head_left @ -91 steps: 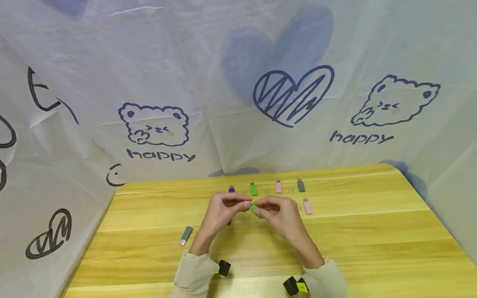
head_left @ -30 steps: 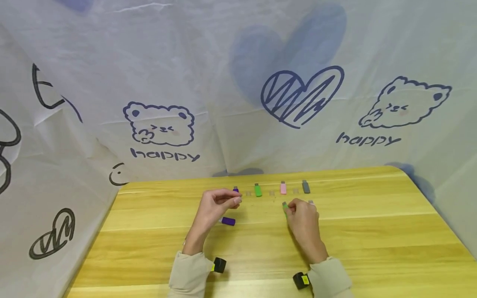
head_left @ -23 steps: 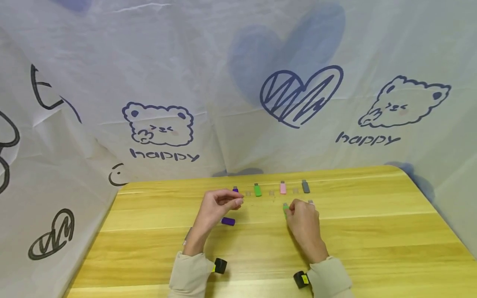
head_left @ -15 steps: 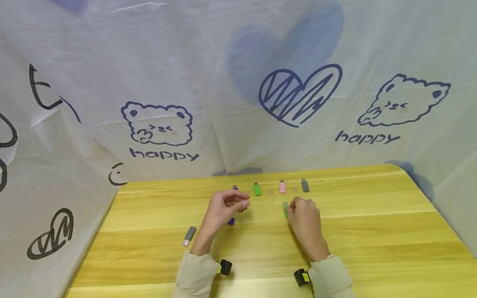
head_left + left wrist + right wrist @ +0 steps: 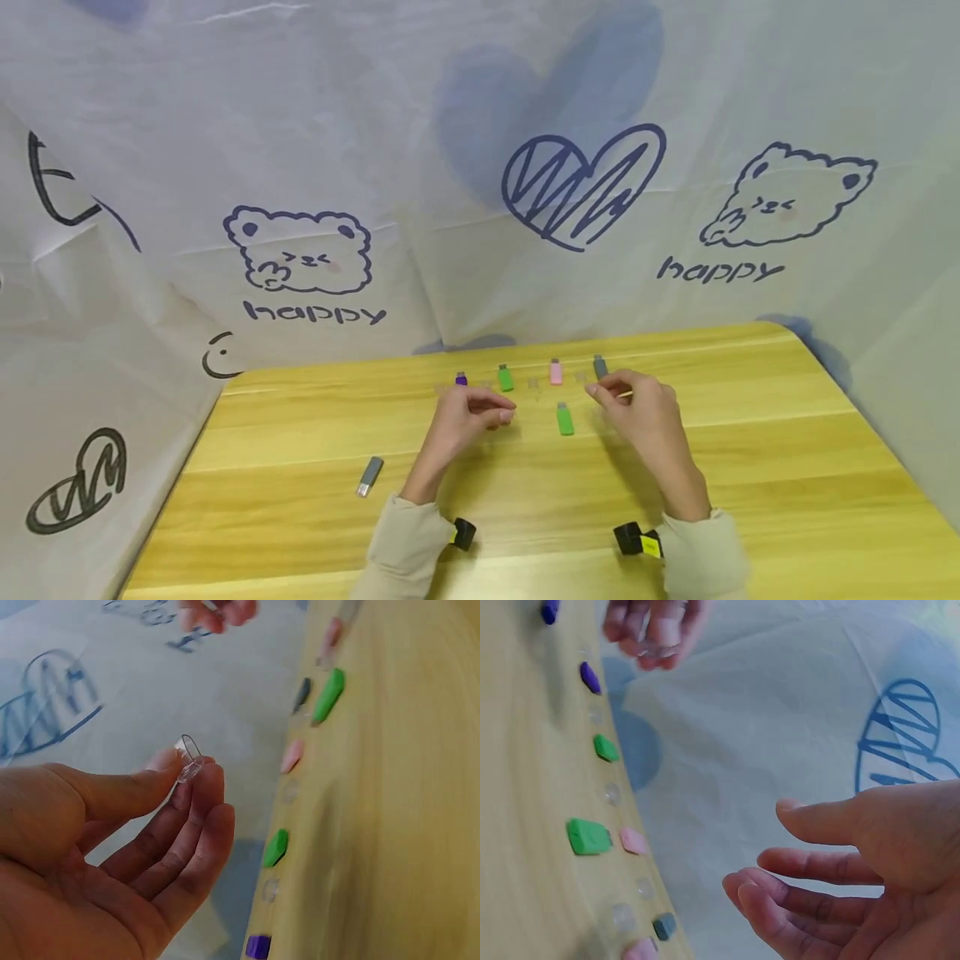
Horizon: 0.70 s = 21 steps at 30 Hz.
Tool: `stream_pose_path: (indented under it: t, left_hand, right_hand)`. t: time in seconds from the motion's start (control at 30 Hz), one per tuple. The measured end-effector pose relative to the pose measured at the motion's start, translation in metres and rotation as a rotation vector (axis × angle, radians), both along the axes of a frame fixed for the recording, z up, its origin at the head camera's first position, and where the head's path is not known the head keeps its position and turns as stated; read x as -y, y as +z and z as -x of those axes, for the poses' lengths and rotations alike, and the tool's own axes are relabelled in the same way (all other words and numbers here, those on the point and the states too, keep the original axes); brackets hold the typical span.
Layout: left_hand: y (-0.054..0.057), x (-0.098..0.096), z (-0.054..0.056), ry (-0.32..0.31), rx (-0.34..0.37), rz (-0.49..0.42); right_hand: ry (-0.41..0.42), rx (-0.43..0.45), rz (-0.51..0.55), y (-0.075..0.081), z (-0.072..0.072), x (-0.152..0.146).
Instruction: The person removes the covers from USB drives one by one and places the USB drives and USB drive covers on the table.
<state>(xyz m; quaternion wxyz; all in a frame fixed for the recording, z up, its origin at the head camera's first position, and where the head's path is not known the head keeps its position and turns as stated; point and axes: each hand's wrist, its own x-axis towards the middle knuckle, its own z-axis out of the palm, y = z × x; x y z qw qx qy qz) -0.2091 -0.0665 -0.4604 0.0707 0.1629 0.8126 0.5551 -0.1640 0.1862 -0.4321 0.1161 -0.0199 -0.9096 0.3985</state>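
Note:
My left hand (image 5: 472, 417) pinches a small clear cap (image 5: 189, 759) between thumb and fingertips, above the table. My right hand (image 5: 647, 417) holds nothing; in the right wrist view its thumb stands apart from the relaxed fingers. A green USB stick (image 5: 565, 419) lies uncapped between the two hands, connector pointing to the back. Behind it runs a row of USB sticks: purple (image 5: 461, 379), green (image 5: 506, 378), pink (image 5: 556, 372) and grey (image 5: 600, 367). My right hand hides a second pink stick (image 5: 640, 950) from the head view, and a second purple one (image 5: 550, 610) is behind my left hand.
Clear caps (image 5: 533, 383) lie between the sticks of the back row. Another grey USB stick (image 5: 370, 476) rests by itself on the left of the wooden table (image 5: 750, 467). A white printed cloth (image 5: 420, 167) hangs along the back and sides.
Three seconds ago both hands held the green USB stick. My right hand set it down in front of the row, let go, and moved right. My left hand still pinches the clear cap.

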Motion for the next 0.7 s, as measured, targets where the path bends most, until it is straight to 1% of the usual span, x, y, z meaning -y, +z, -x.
stream_pose_path:
  t: [0.13,0.2,0.3,0.4,0.47,0.57,0.7]
  left_hand:
    - [-0.005,-0.022,0.015,-0.057,-0.033,0.109]
    - [-0.01,-0.033,0.022,-0.077,-0.065,0.177]
    - [-0.017,-0.046,0.028,-0.083,-0.103,0.283]
    - [-0.021,-0.055,0.03,-0.065,-0.111,0.367]
    - [-0.022,-0.059,0.03,-0.052,-0.103,0.401]
    - [-0.021,-0.063,0.03,-0.047,-0.089,0.42]
    - [-0.021,-0.066,0.029,-0.044,-0.115,0.412]
  right_hand:
    - [-0.001,0.019,0.033,0.003,-0.002,-0.016]
    - [-0.003,0.028,0.044,0.002,-0.002,-0.023]
    - [-0.01,0.038,0.043,0.0,-0.003,-0.035]
    - [-0.033,0.064,0.047,-0.001,-0.004,-0.047]
    - [-0.054,0.08,0.046,-0.001,-0.006,-0.056]
    - [-0.08,0.096,0.058,0.0,-0.008,-0.067]
    - [-0.101,0.09,0.069,0.002,-0.01,-0.079]
